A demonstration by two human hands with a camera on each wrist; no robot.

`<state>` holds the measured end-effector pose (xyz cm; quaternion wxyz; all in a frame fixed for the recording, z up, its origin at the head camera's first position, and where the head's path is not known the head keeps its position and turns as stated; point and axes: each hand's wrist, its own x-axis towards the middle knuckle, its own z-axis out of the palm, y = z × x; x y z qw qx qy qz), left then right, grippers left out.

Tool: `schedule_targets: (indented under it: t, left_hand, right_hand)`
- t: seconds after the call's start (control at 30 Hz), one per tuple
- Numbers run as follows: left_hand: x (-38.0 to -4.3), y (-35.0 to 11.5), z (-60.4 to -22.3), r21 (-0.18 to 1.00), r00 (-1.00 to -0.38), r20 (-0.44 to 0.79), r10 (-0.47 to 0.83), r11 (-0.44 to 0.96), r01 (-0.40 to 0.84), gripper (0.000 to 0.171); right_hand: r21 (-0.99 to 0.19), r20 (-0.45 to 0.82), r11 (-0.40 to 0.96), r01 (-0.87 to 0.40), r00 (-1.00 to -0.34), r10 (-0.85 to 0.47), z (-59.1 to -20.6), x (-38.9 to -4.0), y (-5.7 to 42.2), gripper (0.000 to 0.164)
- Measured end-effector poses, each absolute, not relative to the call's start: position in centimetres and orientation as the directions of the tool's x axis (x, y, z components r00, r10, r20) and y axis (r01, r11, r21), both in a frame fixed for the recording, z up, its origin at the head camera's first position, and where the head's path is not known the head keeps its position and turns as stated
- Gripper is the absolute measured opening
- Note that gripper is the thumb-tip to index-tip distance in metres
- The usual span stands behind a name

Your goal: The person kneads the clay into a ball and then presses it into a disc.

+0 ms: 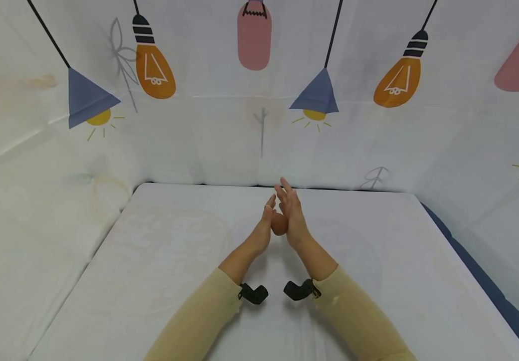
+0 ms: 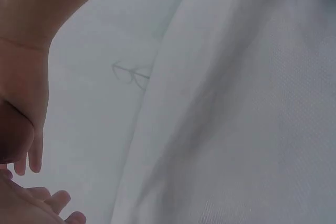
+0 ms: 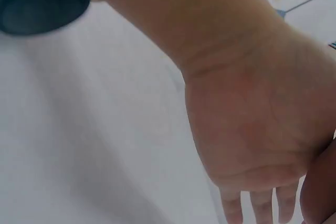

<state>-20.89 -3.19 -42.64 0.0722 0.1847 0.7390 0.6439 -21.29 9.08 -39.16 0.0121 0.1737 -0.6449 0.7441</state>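
Note:
A small smooth brown ball [image 1: 279, 224] sits between the two palms, over the white-covered table. My left hand [image 1: 263, 231] presses against it from the left side, fingers stretched forward. From the other side my right hand [image 1: 294, 218] presses on it, its fingers straight and pointing up and away. Part of the ball [image 2: 13, 135] shows at the left edge of the left wrist view, with straight fingers around it. In the right wrist view the ball [image 3: 320, 192] is cut off by the lower right edge, beside an open palm.
A white cloth covers the table [image 1: 164, 250]. Behind it hangs a pale curtain [image 1: 214, 135] printed with lamps and bulbs. Black wrist cameras [image 1: 253, 294] jut inward from both wrists at the sleeve cuffs. Dark blue material [image 1: 476, 265] shows along the right table edge.

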Motion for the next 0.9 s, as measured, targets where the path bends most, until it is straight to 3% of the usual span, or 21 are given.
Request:
schedule_targets:
  t: [0.23,0.53,0.7,0.9]
  left_hand:
    - [-20.0,-3.0,-42.2,0.973,-0.885,0.144,0.442,0.102,0.209,0.084]
    - [-19.4,-2.6,-41.4,0.978,-0.882,0.200,0.427,-0.031,0.207,0.113]
    - [-19.5,-2.5,-40.8,0.969,-0.880,0.239,0.410,-0.151,0.193,0.114]
    - [-19.8,-2.4,-41.2,0.960,-0.900,0.280,0.335,-0.116,0.255,0.098]
  right_hand:
    - [-0.960,0.280,-0.047,-0.276,-0.951,-0.129,-39.5,-22.7,9.7,0.065]
    - [-0.934,0.318,0.148,-0.324,-0.946,-0.064,-40.7,-23.8,10.0,0.060]
    - [-0.944,0.291,0.126,-0.304,-0.950,-0.109,-41.3,-23.8,9.5,0.061]
    - [-0.966,0.260,-0.048,-0.256,-0.949,-0.177,-42.3,-22.7,8.5,0.066]
